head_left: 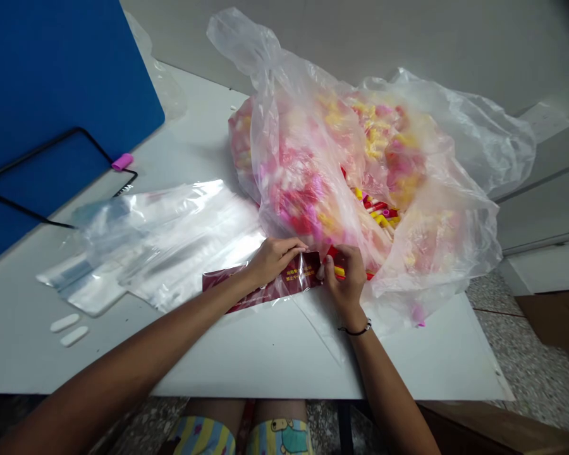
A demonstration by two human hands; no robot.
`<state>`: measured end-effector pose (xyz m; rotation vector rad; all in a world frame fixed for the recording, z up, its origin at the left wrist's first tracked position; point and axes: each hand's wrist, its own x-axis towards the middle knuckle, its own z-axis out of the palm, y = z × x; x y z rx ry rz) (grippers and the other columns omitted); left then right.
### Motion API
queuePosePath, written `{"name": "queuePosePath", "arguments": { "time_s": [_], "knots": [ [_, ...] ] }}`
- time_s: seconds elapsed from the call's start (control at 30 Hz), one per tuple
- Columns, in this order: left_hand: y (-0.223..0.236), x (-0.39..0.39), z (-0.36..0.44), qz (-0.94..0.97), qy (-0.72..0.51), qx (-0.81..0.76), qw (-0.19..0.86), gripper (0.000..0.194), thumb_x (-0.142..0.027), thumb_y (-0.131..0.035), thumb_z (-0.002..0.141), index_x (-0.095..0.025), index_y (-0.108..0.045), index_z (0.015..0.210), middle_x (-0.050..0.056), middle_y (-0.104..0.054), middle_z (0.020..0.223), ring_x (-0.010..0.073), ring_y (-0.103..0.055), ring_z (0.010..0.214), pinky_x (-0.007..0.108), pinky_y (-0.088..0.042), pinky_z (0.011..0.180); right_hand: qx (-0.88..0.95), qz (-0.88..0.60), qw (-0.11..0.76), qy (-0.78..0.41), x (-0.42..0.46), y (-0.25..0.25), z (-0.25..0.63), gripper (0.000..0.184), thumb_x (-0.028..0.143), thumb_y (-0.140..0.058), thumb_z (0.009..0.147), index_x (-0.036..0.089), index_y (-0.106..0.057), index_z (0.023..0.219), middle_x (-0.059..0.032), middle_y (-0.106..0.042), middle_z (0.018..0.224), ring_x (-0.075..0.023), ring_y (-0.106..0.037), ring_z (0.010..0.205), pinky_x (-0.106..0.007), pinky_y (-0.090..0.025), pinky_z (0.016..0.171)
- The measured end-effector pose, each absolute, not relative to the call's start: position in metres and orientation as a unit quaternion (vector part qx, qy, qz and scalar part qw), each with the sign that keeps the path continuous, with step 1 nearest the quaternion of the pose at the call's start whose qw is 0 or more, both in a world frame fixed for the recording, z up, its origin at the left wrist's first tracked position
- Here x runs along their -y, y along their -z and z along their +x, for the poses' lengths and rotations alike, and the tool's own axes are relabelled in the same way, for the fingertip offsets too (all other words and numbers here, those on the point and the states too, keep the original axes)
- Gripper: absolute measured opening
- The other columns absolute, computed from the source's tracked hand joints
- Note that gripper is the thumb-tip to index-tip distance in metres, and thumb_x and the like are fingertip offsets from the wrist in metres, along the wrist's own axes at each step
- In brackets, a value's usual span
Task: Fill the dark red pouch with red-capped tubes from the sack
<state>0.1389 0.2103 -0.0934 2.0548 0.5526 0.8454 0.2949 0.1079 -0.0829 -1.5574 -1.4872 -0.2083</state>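
My left hand (272, 260) reaches across a clear plastic sleeve with a maroon card (308, 270) in it, printed with yellow characters. Its fingers are pinched on the sleeve's upper edge near the right end. Close by that end, my right hand (346, 275) is closed, thumb against curled fingers; what lies between them is mostly hidden. Red and yellow pieces (340, 272) show around its fingers. Behind both hands stands a large translucent bag (308, 158), full of small red, yellow and pink tubes (384, 218) visible through its opening.
Several flat clear plastic sleeves (184, 240) lie spread to the left on the white table (275, 360). Two white oval pieces (74, 336) rest near the front left. A blue panel (61, 82) with a black wire stand (38, 145) and pink tube (122, 162) is at far left.
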Motion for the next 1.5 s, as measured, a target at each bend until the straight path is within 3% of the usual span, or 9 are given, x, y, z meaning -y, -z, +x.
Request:
{"name": "queuePosePath", "arguments": {
  "time_s": [0.13,0.43,0.6,0.8,1.17,1.37,1.5],
  "knots": [
    [0.093,-0.210,0.138,0.822,-0.334,-0.215,0.409,0.027,-0.031,-0.041,0.093,-0.019,-0.064,0.098,0.001,-0.070,0.092,0.0129,-0.065,0.083,0.023,-0.048,0.076,0.667,-0.591,0.447,0.074,-0.107,0.083,0.295,0.024,0.015,-0.052,0.082,0.022,-0.051,0.106,-0.0072,-0.059,0.093,-0.0175,-0.058,0.083,-0.032,-0.051,0.065],
    [0.095,-0.210,0.141,0.825,-0.344,-0.216,0.394,0.026,-0.031,-0.043,0.092,-0.019,-0.066,0.096,0.002,-0.071,0.091,0.0138,-0.066,0.082,0.025,-0.049,0.078,0.622,-0.640,0.449,-0.046,-0.109,0.083,0.294,0.019,0.022,-0.052,0.084,0.020,-0.051,0.104,-0.0052,-0.062,0.088,-0.0146,-0.060,0.072,-0.031,-0.053,0.065],
    [0.092,-0.211,0.144,0.813,-0.354,-0.224,0.405,0.020,-0.028,-0.051,0.088,-0.018,-0.066,0.096,0.001,-0.071,0.092,0.0132,-0.066,0.082,0.024,-0.050,0.078,0.651,-0.630,0.421,-0.046,-0.110,0.081,0.294,0.031,0.025,-0.056,0.082,0.020,-0.051,0.112,-0.0075,-0.061,0.096,-0.0173,-0.059,0.082,-0.034,-0.052,0.071],
    [0.091,-0.211,0.145,0.807,-0.336,-0.233,0.426,0.020,-0.028,-0.056,0.084,-0.018,-0.066,0.098,0.002,-0.071,0.093,0.0138,-0.066,0.081,0.024,-0.051,0.077,0.668,-0.638,0.382,-0.031,-0.109,0.085,0.295,0.034,0.029,-0.057,0.081,0.020,-0.054,0.114,-0.0061,-0.058,0.091,-0.0162,-0.057,0.077,-0.031,-0.051,0.067],
    [0.094,-0.211,0.145,0.807,-0.334,-0.236,0.426,0.020,-0.025,-0.058,0.081,-0.018,-0.066,0.098,0.002,-0.071,0.094,0.0150,-0.066,0.085,0.025,-0.050,0.079,0.661,-0.627,0.409,-0.056,-0.109,0.086,0.292,0.035,0.027,-0.056,0.082,0.021,-0.056,0.117,-0.0054,-0.060,0.088,-0.0146,-0.058,0.073,-0.030,-0.052,0.065],
    [0.092,-0.211,0.145,0.806,-0.325,-0.243,0.431,0.019,-0.027,-0.057,0.083,-0.018,-0.066,0.097,0.002,-0.071,0.094,0.0149,-0.065,0.083,0.025,-0.050,0.077,0.631,-0.641,0.433,-0.058,-0.108,0.085,0.289,0.008,0.023,-0.056,0.082,0.019,-0.061,0.087,-0.0028,-0.061,0.076,-0.0123,-0.057,0.063,-0.027,-0.049,0.057],
    [0.092,-0.212,0.146,0.805,-0.312,-0.251,0.439,0.019,-0.028,-0.058,0.082,-0.019,-0.067,0.096,0.001,-0.071,0.093,0.0149,-0.065,0.083,0.025,-0.049,0.077,0.629,-0.630,0.452,-0.051,-0.106,0.080,0.285,0.006,0.022,-0.058,0.081,0.019,-0.060,0.077,-0.0026,-0.061,0.074,-0.0123,-0.058,0.063,-0.026,-0.049,0.055]
  ]
}}
